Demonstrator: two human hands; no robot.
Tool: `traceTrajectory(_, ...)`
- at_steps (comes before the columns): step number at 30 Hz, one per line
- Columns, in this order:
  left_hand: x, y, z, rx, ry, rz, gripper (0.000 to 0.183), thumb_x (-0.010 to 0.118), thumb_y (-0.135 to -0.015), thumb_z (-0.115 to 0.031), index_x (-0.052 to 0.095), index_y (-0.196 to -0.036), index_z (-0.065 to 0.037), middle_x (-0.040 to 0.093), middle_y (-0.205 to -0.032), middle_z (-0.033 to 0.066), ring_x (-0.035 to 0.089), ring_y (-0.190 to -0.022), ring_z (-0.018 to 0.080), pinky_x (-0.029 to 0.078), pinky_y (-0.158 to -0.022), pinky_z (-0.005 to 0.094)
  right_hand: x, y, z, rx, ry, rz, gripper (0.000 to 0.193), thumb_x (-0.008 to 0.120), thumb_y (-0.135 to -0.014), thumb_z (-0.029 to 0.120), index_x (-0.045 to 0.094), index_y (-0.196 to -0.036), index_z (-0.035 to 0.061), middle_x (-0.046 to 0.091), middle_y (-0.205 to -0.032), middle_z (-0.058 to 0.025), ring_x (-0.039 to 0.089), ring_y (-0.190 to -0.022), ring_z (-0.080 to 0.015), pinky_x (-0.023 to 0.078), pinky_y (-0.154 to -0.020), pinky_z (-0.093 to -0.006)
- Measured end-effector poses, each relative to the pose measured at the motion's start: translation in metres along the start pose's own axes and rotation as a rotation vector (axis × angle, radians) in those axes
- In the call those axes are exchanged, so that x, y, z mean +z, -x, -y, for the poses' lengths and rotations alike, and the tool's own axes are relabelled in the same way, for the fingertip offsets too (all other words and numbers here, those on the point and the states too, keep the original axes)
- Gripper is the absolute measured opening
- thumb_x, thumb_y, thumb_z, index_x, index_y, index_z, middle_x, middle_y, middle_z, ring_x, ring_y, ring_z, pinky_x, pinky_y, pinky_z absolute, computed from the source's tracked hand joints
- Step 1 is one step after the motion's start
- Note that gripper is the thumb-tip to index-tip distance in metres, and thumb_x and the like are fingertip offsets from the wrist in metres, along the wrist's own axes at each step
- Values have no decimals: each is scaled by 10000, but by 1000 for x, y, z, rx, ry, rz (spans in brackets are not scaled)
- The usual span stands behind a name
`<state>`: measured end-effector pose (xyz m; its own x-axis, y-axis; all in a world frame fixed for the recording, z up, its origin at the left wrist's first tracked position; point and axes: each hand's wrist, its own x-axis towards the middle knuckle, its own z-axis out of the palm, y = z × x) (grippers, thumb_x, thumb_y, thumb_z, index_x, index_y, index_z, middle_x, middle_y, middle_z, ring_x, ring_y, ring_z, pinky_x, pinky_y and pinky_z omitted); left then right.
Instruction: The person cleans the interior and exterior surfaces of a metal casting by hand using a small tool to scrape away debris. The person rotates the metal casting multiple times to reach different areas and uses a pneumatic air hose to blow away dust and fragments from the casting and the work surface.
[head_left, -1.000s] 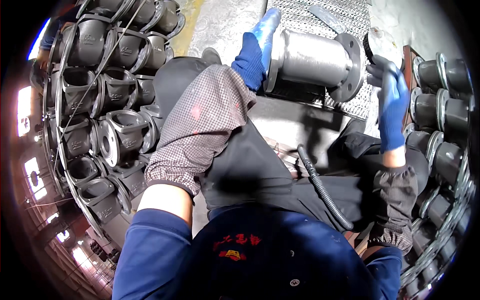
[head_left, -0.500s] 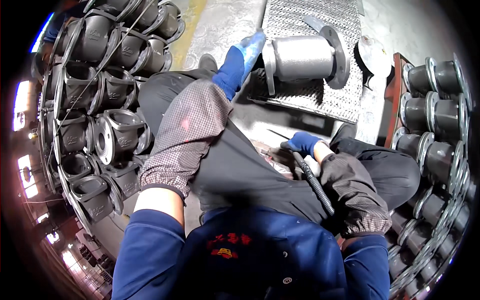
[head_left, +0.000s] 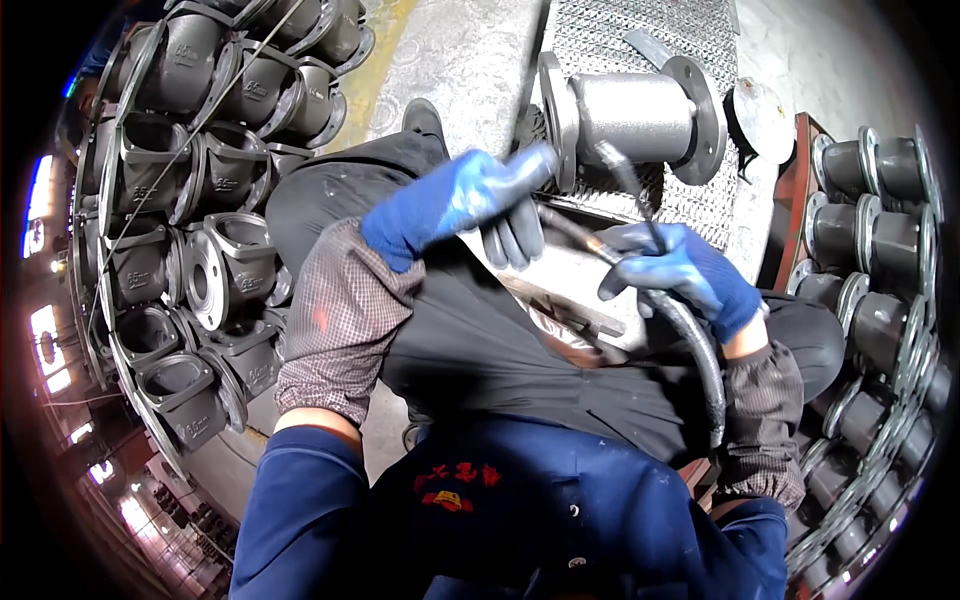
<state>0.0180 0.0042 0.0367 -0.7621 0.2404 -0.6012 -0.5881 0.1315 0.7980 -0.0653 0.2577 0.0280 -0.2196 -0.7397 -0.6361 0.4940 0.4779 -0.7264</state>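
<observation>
A grey cast metal pipe body with round end flanges (head_left: pixel 640 118) lies on its side on a textured metal plate (head_left: pixel 690 25). My left hand (head_left: pixel 465 200), in a blue coated glove, is open just below its left flange, apparently holding nothing. Its fingers are apart and slightly blurred. My right hand (head_left: pixel 680 270), gloved alike, is closed on a slim tool with a thick black hose (head_left: pixel 700 355) trailing toward my lap. A blurred rod (head_left: pixel 622 170) rises from this hand toward the casting. Another rod with a copper-coloured part (head_left: pixel 585 238) points toward my left hand. The exact tool kind is unclear.
Stacked grey valve-like castings (head_left: pixel 235 265) crowd the left side. Flanged pipe pieces (head_left: pixel 880 235) are piled at the right, beside a reddish frame (head_left: pixel 790 215). A round pale disc (head_left: pixel 762 120) stands right of the plate. A flat metal strip (head_left: pixel 648 48) lies behind the casting.
My left hand has left the casting's left flange and come down toward me. My right hand has lifted the hosed tool up and forward. The casting appears slightly farther right in view.
</observation>
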Motion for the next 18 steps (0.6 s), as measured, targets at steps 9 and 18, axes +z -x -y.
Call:
traceTrajectory(9,34,-37,26,510,140,-201,513,263,-985,-353,552,-1097,56,620,-989,127,585,-914,174,456,-845,272,45,-6,5,-340,-78,-196,430,617,-809,195,541,-1173,-21,645,-872,-71,552,-624,-99,463,-589,-219)
traceTrajectory(18,37,-46,19,416,414,-195,425,317,-990,-315,537,-1004,48,630,-1027,169,598,-895,155,492,-807,269,57,-58,-16,-520,751,-721,350,661,-789,337,624,-820,-10,610,-693,-122,588,-564,-187,443,-519,-306)
